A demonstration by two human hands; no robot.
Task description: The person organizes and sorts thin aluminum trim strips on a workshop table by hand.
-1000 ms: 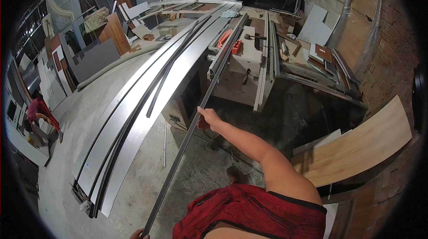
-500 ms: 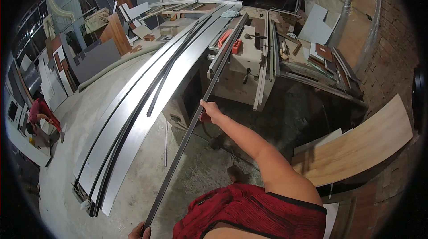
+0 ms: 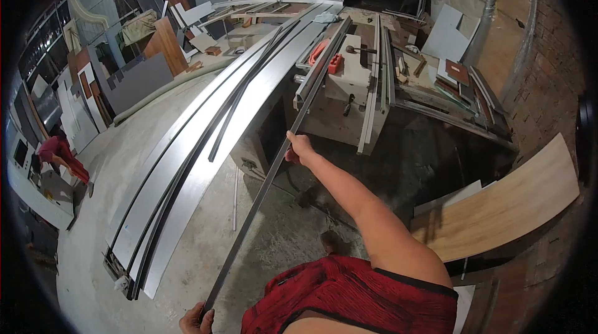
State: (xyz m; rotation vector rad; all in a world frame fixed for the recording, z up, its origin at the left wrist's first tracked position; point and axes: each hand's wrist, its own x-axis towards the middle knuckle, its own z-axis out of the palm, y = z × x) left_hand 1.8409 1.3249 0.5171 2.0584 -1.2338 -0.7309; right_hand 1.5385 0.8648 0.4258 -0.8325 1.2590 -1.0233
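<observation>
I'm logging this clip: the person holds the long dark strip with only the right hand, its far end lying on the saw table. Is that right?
Not quite. The head view shows both hands on the long dark strip: the right hand grips it midway and the left hand holds its near end. The far end does lie on the saw table.

The strip (image 3: 274, 169) is a long, narrow, dark grey length of flat material, thin in section and straight apart from lens curvature. It runs diagonally from the bottom centre-left of the frame up to the upper centre. Its near end sits at the lower edge of the frame; its far end lies on the saw table (image 3: 349, 78) in the upper centre. The middle span hangs clear above the concrete floor. Surface appears smooth and unmarked.
</observation>
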